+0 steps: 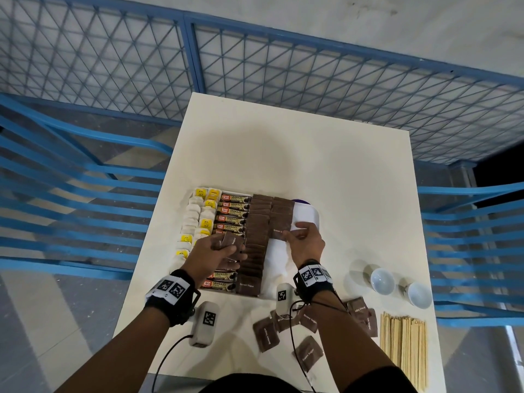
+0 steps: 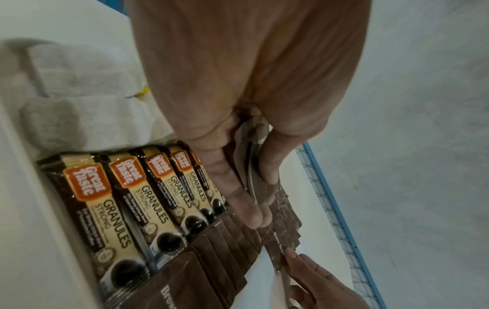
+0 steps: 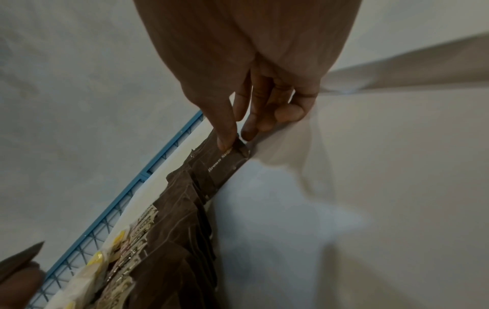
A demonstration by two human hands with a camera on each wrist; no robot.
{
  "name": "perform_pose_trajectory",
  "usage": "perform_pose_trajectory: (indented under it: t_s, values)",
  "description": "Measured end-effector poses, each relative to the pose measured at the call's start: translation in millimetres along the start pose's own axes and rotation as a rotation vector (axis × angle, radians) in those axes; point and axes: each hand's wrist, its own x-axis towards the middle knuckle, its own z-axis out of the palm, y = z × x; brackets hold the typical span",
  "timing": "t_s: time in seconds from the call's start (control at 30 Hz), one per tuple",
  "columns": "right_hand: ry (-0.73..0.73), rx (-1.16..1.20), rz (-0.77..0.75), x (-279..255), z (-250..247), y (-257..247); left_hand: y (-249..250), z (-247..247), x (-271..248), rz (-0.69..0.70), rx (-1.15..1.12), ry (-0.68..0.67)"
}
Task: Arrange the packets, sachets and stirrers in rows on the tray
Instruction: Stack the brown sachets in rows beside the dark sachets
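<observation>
A white tray (image 1: 306, 215) holds rows of tea bags (image 1: 195, 219), coffee granule packets (image 1: 232, 214) and two columns of brown sugar sachets (image 1: 256, 222). My left hand (image 1: 231, 252) hovers over the coffee row and grips a small stack of brown sachets (image 2: 251, 167) between thumb and fingers. With thumb and forefinger, my right hand (image 1: 289, 237) pinches the near corner of the last sachet (image 3: 219, 167) in the right brown column, which lies flat on the tray. Loose brown sachets (image 1: 266, 334) and wooden stirrers (image 1: 402, 347) lie on the table near me.
Two white cups (image 1: 382, 280) (image 1: 419, 295) stand right of the tray. The tray's right part shows bare white. Blue mesh fencing (image 1: 283, 75) and blue rails surround the small white table (image 1: 283, 154). Cables run from my wrists.
</observation>
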Motion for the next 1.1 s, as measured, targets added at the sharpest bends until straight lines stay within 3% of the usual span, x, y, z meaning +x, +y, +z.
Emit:
perform_pose_trajectory:
  t_s: [0.13, 0.2, 0.37, 0.43, 0.6, 0.8, 0.93, 1.1]
  values:
    - [0.079, 0.016, -0.097, -10.5, 2.6, -2.3, 2.8, 2.5, -2.7, 0.001, -0.041, -0.01]
    - [0.025, 0.015, -0.181, -21.1, 7.3, -6.6, 3.6, 5.0, -4.4, -0.004, -0.052, -0.018]
    - [-0.453, -0.075, -0.381, -40.8, 19.8, -26.4, 0.9, 13.5, -1.7, -0.01, -0.015, 0.03]
    - [-0.522, -0.101, -0.396, -39.7, 22.4, -30.4, 0.6, 16.4, -1.1, -0.002, 0.031, 0.025]
    - [-0.428, -0.064, -0.388, -32.5, 17.6, -26.0, 3.4, 23.2, -7.3, 0.03, 0.035, 0.082]
    - [-0.452, -0.014, -0.359, -35.2, 8.6, -23.3, 0.9, 31.5, -5.2, 0.055, 0.058, 0.113]
    - [-0.37, 0.053, -0.341, -37.3, 5.1, -19.2, -3.7, 35.1, -8.4, 0.038, 0.046, 0.076]
    - [-0.47, -0.022, -0.279, -32.3, -1.3, -12.6, -9.6, 33.7, -6.6, 0.028, 0.092, 0.111]
